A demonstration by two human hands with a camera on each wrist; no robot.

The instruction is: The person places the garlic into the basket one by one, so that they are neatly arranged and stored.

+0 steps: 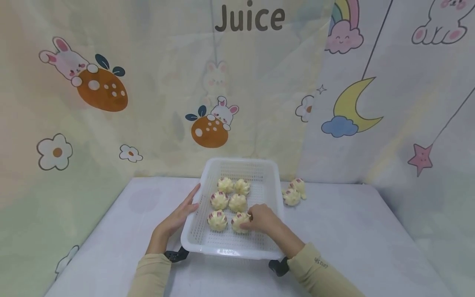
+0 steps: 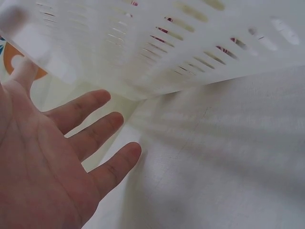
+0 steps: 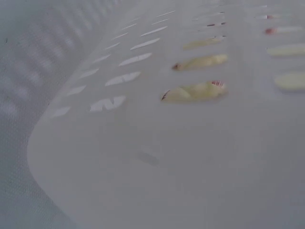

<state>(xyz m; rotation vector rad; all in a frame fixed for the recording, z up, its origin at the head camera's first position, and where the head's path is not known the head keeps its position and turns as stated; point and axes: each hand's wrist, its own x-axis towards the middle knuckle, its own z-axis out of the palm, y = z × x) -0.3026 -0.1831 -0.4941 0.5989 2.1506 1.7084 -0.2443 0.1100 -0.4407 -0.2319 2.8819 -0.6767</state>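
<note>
A white plastic basket (image 1: 230, 250) with a slotted floor holds several knobby, cream-coloured balls (image 1: 219, 200) with reddish-purple marks, set in two columns. My right hand (image 1: 264, 220) reaches over the basket's right side. Its curled fingers and thumb pinch the near right cream ball (image 1: 239, 223), partly covering it. My left hand (image 1: 177, 218) lies along the left rim with its fingers straight. In the left wrist view that hand (image 2: 62, 143) has its fingers spread beside the basket wall (image 2: 157, 71). The right wrist view shows the basket's outside (image 3: 157, 143) and no hand.
Two similar cream balls (image 1: 292, 197) lie on the white table (image 1: 345, 231) just right of the basket. Black wrist devices (image 1: 278, 267) sit close to the basket's near corners. Behind the table hangs a printed curtain (image 1: 163, 103).
</note>
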